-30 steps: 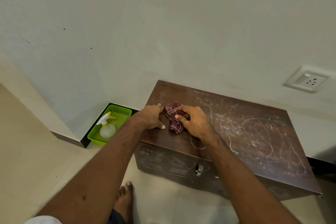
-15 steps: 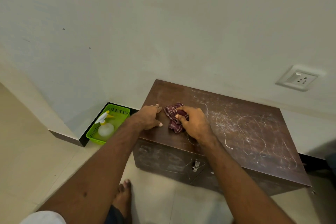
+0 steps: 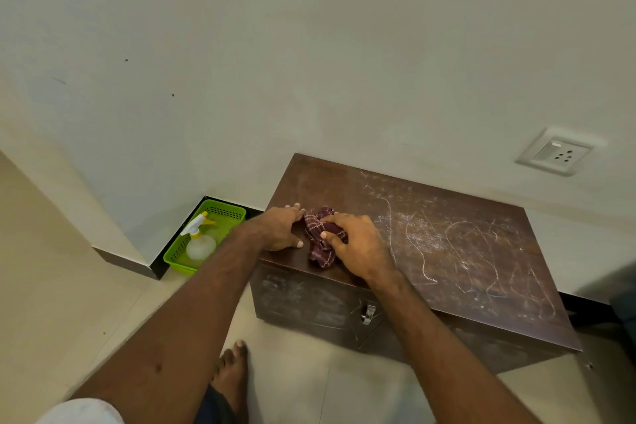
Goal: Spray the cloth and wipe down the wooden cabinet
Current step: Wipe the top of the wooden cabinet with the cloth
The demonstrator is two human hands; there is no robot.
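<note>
A dark brown wooden cabinet (image 3: pixel 447 251) stands against the wall, its top covered with white chalky scribbles. A crumpled maroon checked cloth (image 3: pixel 318 248) lies near the top's left front corner. My right hand (image 3: pixel 358 244) grips the cloth, thumb and fingers curled into it. My left hand (image 3: pixel 280 229) rests flat on the cabinet top just left of the cloth, fingertips touching its edge. A clear spray bottle (image 3: pixel 199 241) with a white and yellow trigger head lies in a green basket (image 3: pixel 223 213) on the floor, left of the cabinet.
A metal latch (image 3: pixel 369 314) hangs on the cabinet's front face. My bare foot (image 3: pixel 230 379) is on the tiled floor in front. A white wall socket (image 3: pixel 554 155) sits above the cabinet's right end. The basket fills the wall corner.
Both hands and the cloth stay in the same spot on the cabinet. Only the camera view has shifted slightly.
</note>
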